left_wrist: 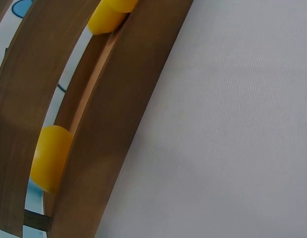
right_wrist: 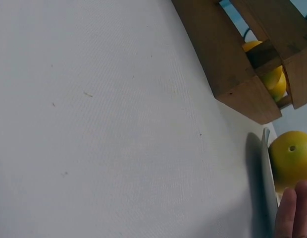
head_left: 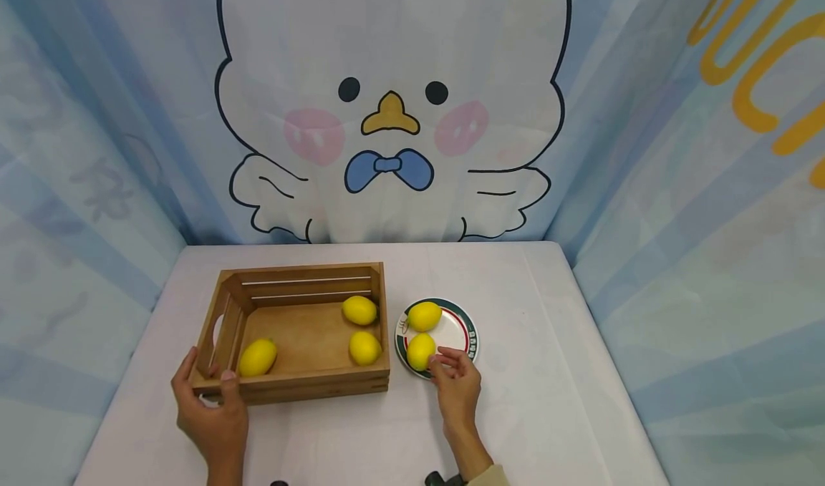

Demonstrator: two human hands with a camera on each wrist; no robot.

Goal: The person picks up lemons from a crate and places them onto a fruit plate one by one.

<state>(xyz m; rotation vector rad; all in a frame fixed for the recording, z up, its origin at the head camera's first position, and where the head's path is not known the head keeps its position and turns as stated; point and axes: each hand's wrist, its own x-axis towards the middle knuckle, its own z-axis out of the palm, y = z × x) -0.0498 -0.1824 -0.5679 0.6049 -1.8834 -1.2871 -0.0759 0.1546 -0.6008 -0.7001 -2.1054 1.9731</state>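
Note:
At the front left corner of a slatted wooden crate (head_left: 309,389), my left hand (head_left: 215,418) grips the side, thumb over the rim and fingers at the left end. Inside lie one lemon (head_left: 258,358) near that hand and two more at the right end, the back lemon (head_left: 359,310) and the front lemon (head_left: 364,348). A round plate (head_left: 456,337) with a green and red rim holds two lemons, a rear one (head_left: 425,316) and a nearer one (head_left: 421,351). My right hand (head_left: 459,389) has its fingertips right at the nearer lemon's right side, fingers loosely extended.
A white cloth (head_left: 535,414) covers the table, and the plate stands just right of the crate. Behind rises a curtain (head_left: 393,214) with a cartoon bird; printed curtains flank both sides. A small dark object (head_left: 435,479) shows near my right wrist.

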